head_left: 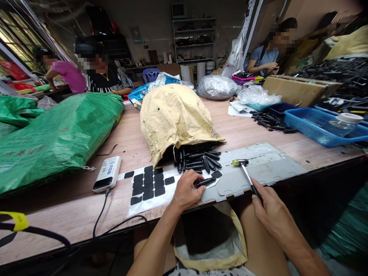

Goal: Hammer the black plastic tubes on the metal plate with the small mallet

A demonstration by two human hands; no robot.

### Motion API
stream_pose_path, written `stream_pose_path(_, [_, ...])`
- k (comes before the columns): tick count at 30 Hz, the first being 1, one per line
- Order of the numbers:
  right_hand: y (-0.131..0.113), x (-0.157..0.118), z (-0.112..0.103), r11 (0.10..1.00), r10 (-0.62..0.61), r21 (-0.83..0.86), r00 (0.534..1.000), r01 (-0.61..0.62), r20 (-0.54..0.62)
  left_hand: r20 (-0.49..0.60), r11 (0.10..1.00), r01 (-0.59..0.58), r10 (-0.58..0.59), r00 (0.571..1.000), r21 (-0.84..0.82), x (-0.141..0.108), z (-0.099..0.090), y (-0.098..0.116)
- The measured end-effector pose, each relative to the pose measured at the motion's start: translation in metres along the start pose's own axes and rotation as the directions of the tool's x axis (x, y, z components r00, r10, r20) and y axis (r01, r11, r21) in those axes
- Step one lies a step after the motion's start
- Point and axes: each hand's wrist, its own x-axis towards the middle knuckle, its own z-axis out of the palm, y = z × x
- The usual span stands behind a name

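Note:
My left hand (188, 188) is closed on a black cylindrical part (206, 181) over the left end of a grey board (267, 165). My right hand (267, 199) grips the dark handle of a small hammer (247, 176), its yellow-green and black head over the board. Many similar black parts (197, 159) spill from the mouth of a cream sack (175, 111) just beyond my left hand. Left of that hand, a white sheet (169, 195) bears rows of black rounded squares (148, 187). One loose black square (216, 174) lies near the held part.
A white power bank (107, 173) with a cable sits left of the sheet, beside a large green sack (63, 134). Blue trays (322, 128) and black parts (270, 122) are at the right. An open bag (212, 262) hangs below the table edge. Three people sit beyond.

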Motion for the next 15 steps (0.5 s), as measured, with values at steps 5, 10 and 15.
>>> stream_pose_path(5, [0.003,0.0,0.009,1.0,0.001,-0.024,1.0,-0.001,0.01,0.008,1.0,-0.001,0.0,1.0,0.015,0.0,0.001,0.0])
stream_pose_path(10, [0.003,-0.002,0.008,1.0,0.015,-0.005,0.999,-0.015,0.046,0.05,0.999,0.011,-0.013,0.999,0.033,0.002,-0.002,0.003])
stream_pose_path(15, [0.001,-0.003,0.006,1.0,0.014,-0.015,0.999,-0.013,0.039,0.191,1.0,0.02,-0.018,0.981,-0.008,-0.024,-0.015,0.036])
